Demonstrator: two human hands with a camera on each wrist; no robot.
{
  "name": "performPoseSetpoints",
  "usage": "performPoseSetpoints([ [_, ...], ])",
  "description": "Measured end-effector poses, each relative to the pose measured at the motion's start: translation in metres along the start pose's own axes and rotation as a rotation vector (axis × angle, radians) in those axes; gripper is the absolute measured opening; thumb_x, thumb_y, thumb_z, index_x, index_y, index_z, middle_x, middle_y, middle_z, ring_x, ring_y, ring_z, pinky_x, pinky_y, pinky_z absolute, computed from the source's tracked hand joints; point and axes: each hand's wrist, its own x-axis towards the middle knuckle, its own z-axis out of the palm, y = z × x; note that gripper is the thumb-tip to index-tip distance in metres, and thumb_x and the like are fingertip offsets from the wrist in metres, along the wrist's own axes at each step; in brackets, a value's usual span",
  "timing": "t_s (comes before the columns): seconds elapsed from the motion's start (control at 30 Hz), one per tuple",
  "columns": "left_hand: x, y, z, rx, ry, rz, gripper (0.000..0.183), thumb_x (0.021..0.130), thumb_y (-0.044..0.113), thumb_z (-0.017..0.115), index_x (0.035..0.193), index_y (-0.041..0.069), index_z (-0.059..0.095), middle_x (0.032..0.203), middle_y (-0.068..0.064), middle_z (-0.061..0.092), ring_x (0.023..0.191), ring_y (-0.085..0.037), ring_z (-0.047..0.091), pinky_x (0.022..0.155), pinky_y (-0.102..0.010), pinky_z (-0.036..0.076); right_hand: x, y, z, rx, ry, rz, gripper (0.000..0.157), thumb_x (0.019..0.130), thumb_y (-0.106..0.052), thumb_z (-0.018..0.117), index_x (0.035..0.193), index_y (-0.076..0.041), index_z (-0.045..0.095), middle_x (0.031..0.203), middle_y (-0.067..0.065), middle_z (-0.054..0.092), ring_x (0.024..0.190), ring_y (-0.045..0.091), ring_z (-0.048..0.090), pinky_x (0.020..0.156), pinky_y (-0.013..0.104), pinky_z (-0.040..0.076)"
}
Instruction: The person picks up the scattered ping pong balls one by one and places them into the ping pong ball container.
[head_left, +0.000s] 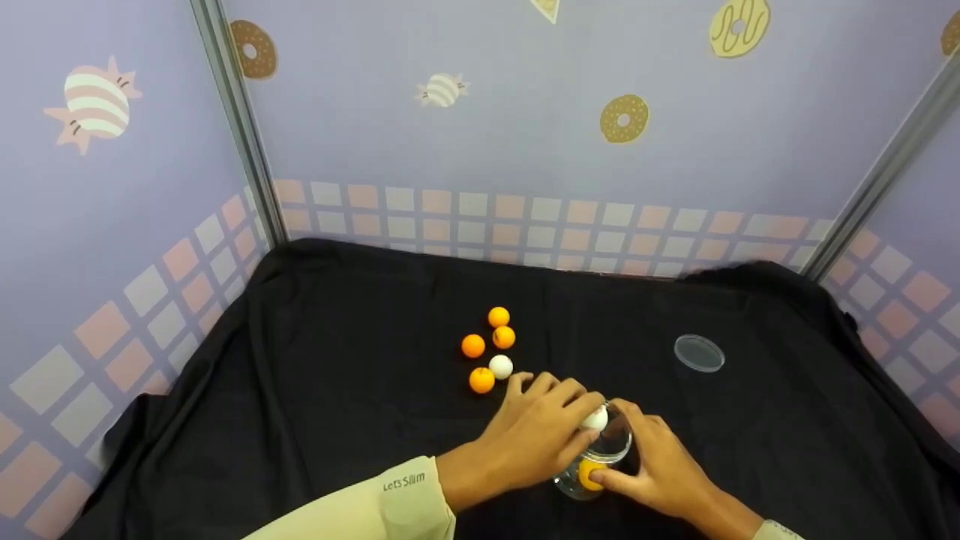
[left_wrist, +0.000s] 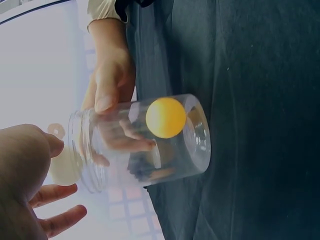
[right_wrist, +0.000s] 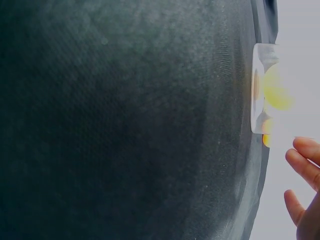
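A clear jar (left_wrist: 130, 145) stands upright with an orange ball (left_wrist: 166, 117) inside, near its base. My right hand (head_left: 660, 461) grips the jar from the right, thumb on the near side and fingers round the far side. Over the mouth, my left hand (head_left: 536, 431) pinches a white ball (head_left: 596, 418) between thumb and fingers, close to the rim. In the left wrist view the white ball looks pale and washed out beside the rim. The jar also shows at the right of the right wrist view, partly lost in glare.
Several orange balls (head_left: 473, 346) and one white ball (head_left: 501, 367) lie grouped on the black cloth (head_left: 360, 360), just beyond the left hand. A clear round lid (head_left: 700, 353) lies farther right. Patterned panels (head_left: 525, 150) enclose the back and sides.
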Motion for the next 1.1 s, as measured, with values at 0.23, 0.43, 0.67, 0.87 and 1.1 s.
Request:
performPoseSetpoints([
  [0.23, -0.0002, 0.0070, 0.0063, 0.005, 0.003, 0.025, 0.034, 0.100, 0.047, 0.059, 0.129, 0.031, 0.062, 0.118, 0.011, 0.066, 0.101, -0.013, 0.061, 0.094, -0.049, 0.048, 0.0006, 0.0005, 0.0007, 0.013, 0.021, -0.029, 0.087, 0.070, -0.043, 0.091, 0.143, -0.017, 0.052, 0.129, -0.016, 0.064, 0.101, 0.003, 0.063, 0.083, 0.040, 0.052],
  [0.43, 0.0003, 0.0086, 0.0073, 0.007, 0.010, 0.029, 0.034, 0.100, 0.047, 0.060, 0.130, 0.031, 0.062, 0.119, 0.010, 0.067, 0.100, -0.013, 0.061, 0.094, -0.049, 0.048, 0.0004, 0.0002, 0.0004, 0.014, 0.020, -0.020, 0.088, 0.070, -0.045, 0.090, 0.144, -0.019, 0.051, 0.129, -0.017, 0.064, 0.100, 0.003, 0.063, 0.083, 0.040, 0.052],
  [0.67, 0.0006, 0.0090, 0.0070, 0.016, -0.001, 0.028, 0.035, 0.100, 0.048, 0.059, 0.130, 0.031, 0.062, 0.120, 0.011, 0.066, 0.101, -0.014, 0.061, 0.094, -0.049, 0.048, 0.0004, 0.0008, 0.0004, 0.001, 0.023, -0.025, 0.087, 0.070, -0.046, 0.090, 0.143, -0.016, 0.053, 0.129, -0.014, 0.064, 0.100, 0.004, 0.063, 0.082, 0.040, 0.052],
  [0.87, 0.0003, 0.0090, 0.0071, 0.025, -0.001, 0.028, 0.035, 0.100, 0.049, 0.058, 0.130, 0.031, 0.062, 0.120, 0.011, 0.066, 0.101, -0.014, 0.061, 0.093, -0.048, 0.049, 0.0001, 0.0008, 0.0005, 0.004, 0.019, -0.018, 0.086, 0.070, -0.047, 0.090, 0.142, -0.017, 0.052, 0.129, -0.015, 0.064, 0.100, 0.003, 0.063, 0.082, 0.039, 0.052],
  [1.1, 0.0002, 0.0097, 0.0084, 0.047, 0.031, 0.035, 0.035, 0.099, 0.048, 0.060, 0.129, 0.031, 0.062, 0.117, 0.011, 0.067, 0.099, -0.013, 0.061, 0.092, -0.047, 0.048, 0.0000, 0.0010, 0.0013, 0.003, 0.024, -0.030, 0.087, 0.070, -0.046, 0.090, 0.142, -0.015, 0.053, 0.130, -0.015, 0.063, 0.100, 0.003, 0.063, 0.083, 0.039, 0.052],
])
